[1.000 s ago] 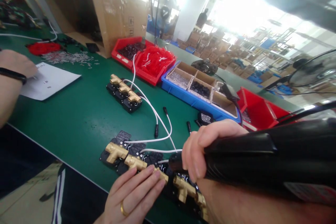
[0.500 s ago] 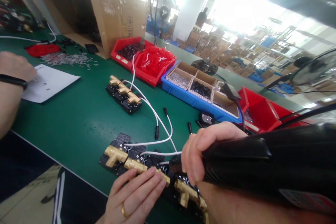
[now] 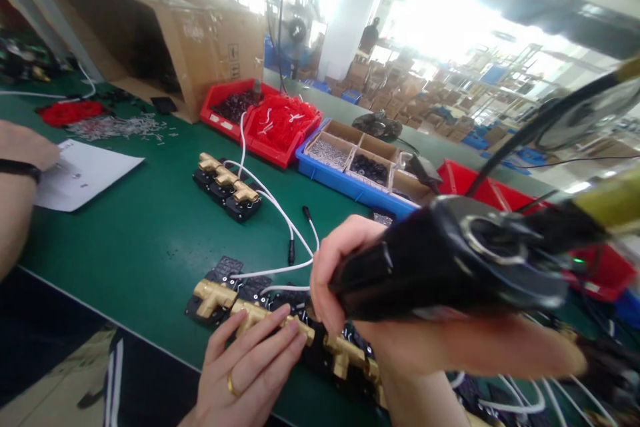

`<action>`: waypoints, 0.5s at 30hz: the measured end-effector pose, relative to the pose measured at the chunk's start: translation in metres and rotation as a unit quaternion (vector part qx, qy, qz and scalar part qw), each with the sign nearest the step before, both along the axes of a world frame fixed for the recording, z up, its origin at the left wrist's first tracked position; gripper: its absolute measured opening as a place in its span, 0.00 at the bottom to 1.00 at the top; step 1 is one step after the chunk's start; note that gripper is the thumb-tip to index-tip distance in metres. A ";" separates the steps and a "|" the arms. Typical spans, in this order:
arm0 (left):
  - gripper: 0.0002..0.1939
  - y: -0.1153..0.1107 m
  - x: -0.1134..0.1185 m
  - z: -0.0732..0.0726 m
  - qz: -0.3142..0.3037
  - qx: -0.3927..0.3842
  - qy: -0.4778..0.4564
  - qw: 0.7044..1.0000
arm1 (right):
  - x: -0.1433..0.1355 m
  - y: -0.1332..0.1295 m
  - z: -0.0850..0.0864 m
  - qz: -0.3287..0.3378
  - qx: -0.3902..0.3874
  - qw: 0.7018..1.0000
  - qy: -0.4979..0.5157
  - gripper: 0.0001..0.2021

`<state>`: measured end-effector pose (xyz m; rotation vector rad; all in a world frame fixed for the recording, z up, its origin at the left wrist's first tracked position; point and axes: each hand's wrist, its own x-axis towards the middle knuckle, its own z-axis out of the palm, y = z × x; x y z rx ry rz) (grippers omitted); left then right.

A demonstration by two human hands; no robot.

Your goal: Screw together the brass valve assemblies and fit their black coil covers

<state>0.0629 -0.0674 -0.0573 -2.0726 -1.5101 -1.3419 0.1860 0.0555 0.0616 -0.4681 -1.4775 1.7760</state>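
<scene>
My left hand (image 3: pixel 253 363), with a gold ring, lies with its fingers stretched over the brass fittings (image 3: pixel 253 315) of a black assembly near the table's front edge. My right hand (image 3: pixel 350 280) is wrapped round a thick black power tool (image 3: pixel 400 273), whose tip is hidden behind my fingers. Beneath that hand sits another brass tee (image 3: pixel 345 355) on black housings. White cables (image 3: pixel 280 270) run from the assembly across the green table. Farther back stands a second black assembly with brass fittings (image 3: pixel 225 177).
Red bins (image 3: pixel 285 127) and a blue divided tray (image 3: pixel 350 190) line the back. A cardboard box (image 3: pixel 215 40) stands back left. Another person's hand (image 3: pixel 25 147) is over white paper (image 3: pixel 95 173) at left. More cables (image 3: pixel 525 400) lie lower right.
My right hand and the tool have tilted and shifted left, showing the tool's rear end and its hose. My left hand stays on the brass fittings. The view has moved slightly.
</scene>
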 end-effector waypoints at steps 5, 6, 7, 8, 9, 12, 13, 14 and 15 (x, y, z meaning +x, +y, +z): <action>0.10 0.001 -0.006 0.005 -0.016 -0.007 0.043 0.999 | -0.023 -0.018 0.001 -0.142 -0.017 0.985 0.100 0.32; 0.10 0.002 -0.007 0.006 -0.017 0.000 0.041 0.999 | -0.026 -0.019 0.002 -0.158 -0.020 0.982 0.106 0.31; 0.09 0.002 -0.007 0.006 -0.018 0.007 0.035 0.999 | -0.026 -0.020 0.004 -0.158 -0.024 0.981 0.110 0.30; 0.09 0.003 -0.007 0.007 -0.018 0.011 0.028 0.999 | -0.026 -0.020 0.005 -0.140 -0.026 0.983 0.114 0.30; 0.09 0.003 -0.006 0.007 -0.018 0.013 0.022 1.000 | -0.024 -0.019 0.005 -0.110 -0.027 0.987 0.116 0.30; 0.09 0.003 -0.005 0.009 -0.019 0.005 0.011 1.000 | -0.015 -0.014 0.004 -0.017 -0.027 0.993 0.117 0.32; 0.09 0.002 -0.004 0.009 -0.017 -0.001 0.010 1.000 | -0.013 -0.011 0.002 0.007 -0.028 0.993 0.115 0.32; 0.09 0.002 -0.004 0.009 -0.014 -0.007 0.010 1.000 | -0.011 -0.009 0.000 0.024 -0.027 0.993 0.114 0.33; 0.09 0.001 -0.005 0.009 -0.013 -0.011 0.011 1.000 | -0.010 -0.007 -0.002 0.029 -0.026 0.993 0.116 0.34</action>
